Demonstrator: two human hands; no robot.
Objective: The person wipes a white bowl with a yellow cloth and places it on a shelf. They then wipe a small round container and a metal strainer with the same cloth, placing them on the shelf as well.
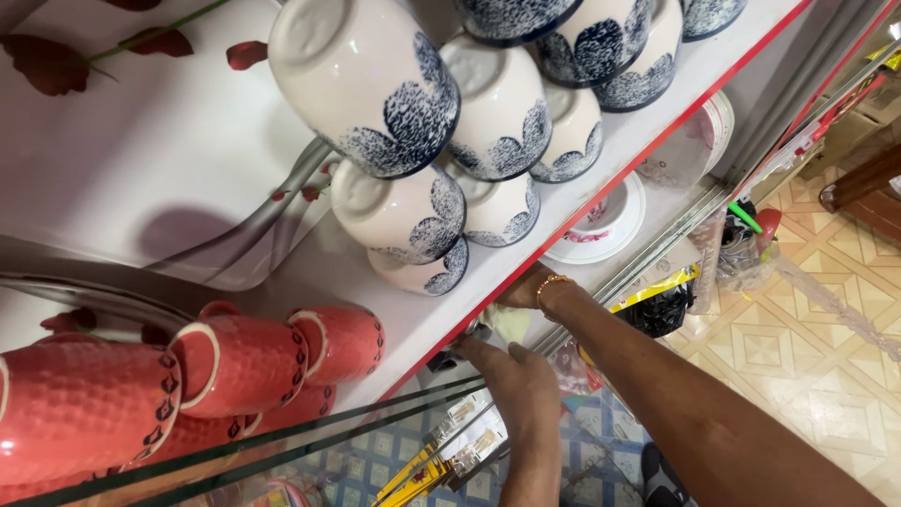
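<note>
My right hand (pixel 537 287), with a gold bangle on the wrist, reaches under the red front edge of a white shelf (pixel 563 202); its fingers are hidden beneath the shelf. My left hand (pixel 514 377) is just below and in front of it, fingertips pointing at the underside of the same edge. A pale thing (pixel 511 325) lies between the two hands; what it is cannot be made out. On the shelf above stand stacked white mugs with blue flower prints (pixel 413 211).
Coral-red mugs with white rims (pixel 244 361) lie stacked at the left. A white tray with a rose pattern (pixel 141 160) leans behind. White plates (pixel 601 225) sit on the lower shelf. A glass shelf edge (pixel 375 424), yellow packets (pixel 441 460) and a black bag (pixel 657 310) are below; tiled floor at the right.
</note>
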